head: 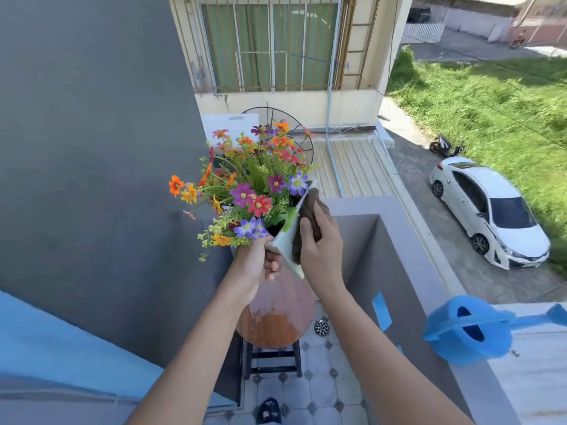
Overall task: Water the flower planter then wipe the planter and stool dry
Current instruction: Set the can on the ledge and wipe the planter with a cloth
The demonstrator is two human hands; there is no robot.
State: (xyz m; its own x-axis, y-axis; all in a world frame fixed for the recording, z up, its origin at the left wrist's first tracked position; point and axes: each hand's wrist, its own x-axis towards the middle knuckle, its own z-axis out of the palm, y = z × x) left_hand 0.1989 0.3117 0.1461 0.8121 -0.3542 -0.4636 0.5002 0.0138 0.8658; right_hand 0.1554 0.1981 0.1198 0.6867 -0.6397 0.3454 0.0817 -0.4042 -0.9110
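Note:
A white flower planter [287,240] full of orange, pink and purple flowers [251,191] is lifted off the stool and tilted to the left. My left hand [254,265] grips its near end from below. My right hand [320,243] presses a brown cloth [308,216] flat against the planter's right side wall. Below them stands the round wooden stool [276,317], its top showing a pale wet patch.
A blue watering can [469,332] sits on the balcony ledge at the right. The grey parapet wall [383,240] runs along the right and a dark grey wall stands at the left. A floor drain [321,327] lies in the tiled floor beside the stool.

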